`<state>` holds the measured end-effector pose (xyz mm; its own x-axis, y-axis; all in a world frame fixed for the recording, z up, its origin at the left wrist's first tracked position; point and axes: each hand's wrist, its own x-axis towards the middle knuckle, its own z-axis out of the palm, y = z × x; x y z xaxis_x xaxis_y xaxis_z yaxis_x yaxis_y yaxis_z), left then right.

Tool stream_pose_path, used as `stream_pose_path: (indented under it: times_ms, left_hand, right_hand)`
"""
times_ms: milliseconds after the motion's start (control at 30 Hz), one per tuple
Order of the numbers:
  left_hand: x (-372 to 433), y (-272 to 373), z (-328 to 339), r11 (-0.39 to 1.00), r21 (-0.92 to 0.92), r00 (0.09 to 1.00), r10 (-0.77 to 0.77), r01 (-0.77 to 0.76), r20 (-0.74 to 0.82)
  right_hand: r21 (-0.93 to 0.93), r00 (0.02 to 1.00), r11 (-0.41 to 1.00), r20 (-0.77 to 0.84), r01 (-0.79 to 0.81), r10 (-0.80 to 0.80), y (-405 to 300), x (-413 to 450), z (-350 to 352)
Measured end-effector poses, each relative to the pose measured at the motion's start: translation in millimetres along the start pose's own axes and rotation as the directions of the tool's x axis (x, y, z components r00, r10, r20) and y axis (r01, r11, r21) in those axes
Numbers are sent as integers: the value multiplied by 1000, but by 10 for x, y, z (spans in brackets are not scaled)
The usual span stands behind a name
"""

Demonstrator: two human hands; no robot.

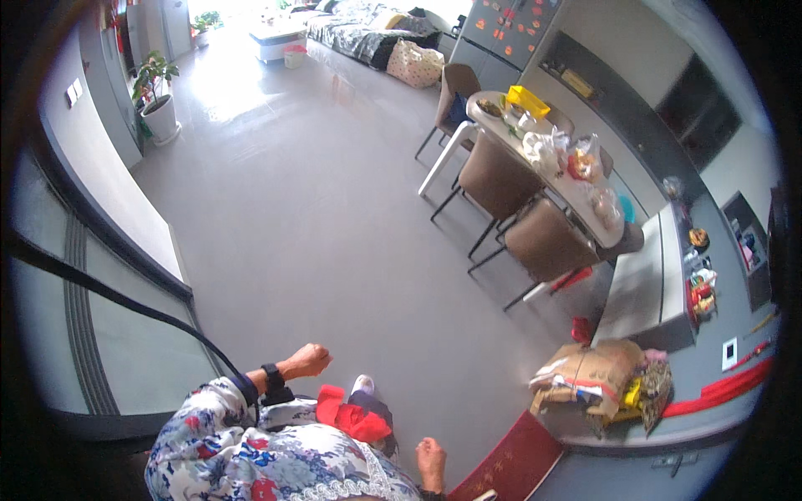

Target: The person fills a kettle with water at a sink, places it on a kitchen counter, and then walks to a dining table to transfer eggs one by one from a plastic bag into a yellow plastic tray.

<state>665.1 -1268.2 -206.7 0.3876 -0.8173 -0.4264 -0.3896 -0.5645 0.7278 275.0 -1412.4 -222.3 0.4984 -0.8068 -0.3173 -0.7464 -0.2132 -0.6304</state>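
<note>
My left hand [311, 360] is out in front of me over the grey floor, its fingers curled in and no object visible in it. A black band [273, 377] circles that wrist. Lower and to the right, my right hand [431, 460] hangs beside my body with curled fingers, and I see nothing held there. Between the two hands a bright red cloth [352, 416] lies against the front of my floral clothing. Just past it one shoe [363, 383] shows on the floor. A dark red panel [510, 460] stands close to my right hand.
Brown chairs [548, 241] line a dining table [514, 134] bearing plastic bags and a yellow basket [527, 102]. Flattened cardboard [595, 372] is piled on a ledge at right. A glass sliding door [135, 313] is at left. Farther off are a potted plant [161, 116] and a sofa [351, 31].
</note>
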Motion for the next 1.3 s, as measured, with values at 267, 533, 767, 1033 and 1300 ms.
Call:
stream_pose_path:
  times_ms: [267, 533, 767, 1033, 1300]
  left_hand:
    - [559, -128, -741, 909, -224, 908, -390, 352, -154]
    - [2037, -400, -1708, 908, -266, 909, -375, 322, -181]
    - [3691, 109, -2827, 968, -194, 977, -184, 161, -110]
    - [4764, 753, -3180, 965, -243, 988, -123, 97, -93]
    - [5866, 1261, -3382, 947, -254, 967, -231, 198, -109]
  right_hand:
    - [-118, 922, 922, 170, 369, -347, -1238, 2812, -775]
    - [-88, 924, 927, 162, 364, -347, -2101, 4250, -531]
    - [3, 979, 981, 60, 196, -196, -2541, 4625, -638]
    - [39, 995, 996, 44, 84, -85, -2612, 5378, -823]
    - [79, 990, 988, 48, 130, -134, -2791, 6902, -1283]
